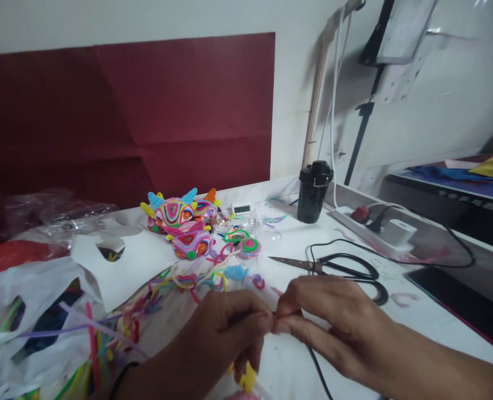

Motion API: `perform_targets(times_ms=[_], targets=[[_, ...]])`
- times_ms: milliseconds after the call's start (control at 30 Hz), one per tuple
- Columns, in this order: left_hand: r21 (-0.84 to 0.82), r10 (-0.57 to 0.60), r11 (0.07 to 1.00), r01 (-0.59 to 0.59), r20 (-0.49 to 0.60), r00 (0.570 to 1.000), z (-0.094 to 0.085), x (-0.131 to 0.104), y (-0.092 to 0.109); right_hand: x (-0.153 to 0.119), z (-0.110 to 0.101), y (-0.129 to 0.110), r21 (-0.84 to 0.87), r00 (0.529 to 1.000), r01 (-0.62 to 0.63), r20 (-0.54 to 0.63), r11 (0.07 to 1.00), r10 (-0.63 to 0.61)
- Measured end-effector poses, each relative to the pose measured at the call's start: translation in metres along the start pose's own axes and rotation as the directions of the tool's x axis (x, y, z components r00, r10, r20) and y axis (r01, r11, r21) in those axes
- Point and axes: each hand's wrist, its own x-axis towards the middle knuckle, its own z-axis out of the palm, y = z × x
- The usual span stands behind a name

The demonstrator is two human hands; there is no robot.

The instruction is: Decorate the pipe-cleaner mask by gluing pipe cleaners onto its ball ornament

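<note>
My left hand (230, 328) and my right hand (338, 322) meet fingertip to fingertip over the white table. Both are closed in a pinch; whatever lies between the fingertips is too small to make out. Below my left hand a fuzzy yellow piece (247, 379) shows, with something pink under it, mostly cut off. Black-handled scissors (342, 266) lie just beyond my right hand. Bits of coloured pipe cleaner (234, 272) are scattered past my left hand. Behind them sit several colourful animal-head shapes (177, 214) covered in coiled pipe cleaner.
At the left, a white bag (42, 344) holds bundles of pipe cleaners. White paper (125, 266) with a hole lies beyond it. A black cup (313, 191), a small digital display (241, 209) and a power strip (371, 230) stand at the back. A phone (463, 300) lies right; a black cable crosses the table.
</note>
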Motion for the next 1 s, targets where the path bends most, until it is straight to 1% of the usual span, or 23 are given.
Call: perform_targets(times_ms=[100,200,267,333,400,467,500,567,633,700,767,833,900,1000], targets=[[0.023,-0.03,0.999,0.03,0.019,0.999,0.002,-0.002,-0.005,-0.006,0.005,0.001,0.145,0.991,-0.134,0.03,0.98,0.131],[0.116,-0.056,0.992,0.056,-0.008,0.998,0.006,-0.004,-0.012,-0.009,0.009,0.0,0.2,0.975,-0.219,0.075,0.955,0.208],[0.173,-0.055,0.983,0.062,-0.046,0.997,0.009,-0.004,-0.018,-0.009,0.012,-0.001,0.174,0.974,-0.22,0.082,0.96,0.209],[0.184,-0.042,0.981,0.056,-0.081,0.996,0.012,-0.003,-0.025,-0.009,0.014,-0.002,0.114,0.985,-0.168,0.057,0.979,0.162],[0.123,-0.056,0.99,0.066,-0.083,0.995,0.014,-0.001,-0.031,-0.01,0.016,0.0,0.047,0.996,-0.086,0.008,0.995,0.086],[0.037,-0.086,0.995,0.089,-0.068,0.994,0.015,-0.001,-0.035,-0.012,0.018,0.003,0.022,0.998,-0.043,-0.035,0.999,0.044],[0.007,-0.097,0.995,0.097,-0.064,0.993,0.015,-0.001,-0.036,-0.013,0.019,0.004,0.035,0.998,-0.044,-0.051,0.998,0.045],[-0.005,-0.099,0.995,0.099,-0.073,0.992,0.014,-0.003,-0.037,-0.014,0.022,0.008,0.091,0.995,-0.085,-0.051,0.992,0.09],[0.038,-0.063,0.997,0.067,-0.089,0.994,0.013,-0.007,-0.037,-0.014,0.024,0.01,0.155,0.987,-0.159,-0.002,0.975,0.162],[0.098,-0.019,0.995,0.029,-0.099,0.995,0.013,-0.01,-0.035,-0.014,0.026,0.011,0.212,0.963,-0.268,0.087,0.94,0.255],[0.141,0.016,0.99,-0.002,-0.097,0.995,0.012,-0.014,-0.033,-0.013,0.028,0.012,0.287,0.919,-0.391,0.179,0.875,0.352],[0.158,0.022,0.987,-0.007,-0.094,0.995,0.012,-0.018,-0.031,-0.013,0.028,0.012,0.368,0.877,-0.479,0.246,0.797,0.413],[0.157,0.019,0.988,-0.004,-0.099,0.995,0.012,-0.022,-0.028,-0.013,0.029,0.011,0.43,0.851,-0.525,0.279,0.735,0.445],[0.109,0.015,0.994,-0.002,-0.121,0.993,0.011,-0.027,-0.024,-0.012,0.029,0.007,0.518,0.833,-0.551,0.296,0.655,0.467]])
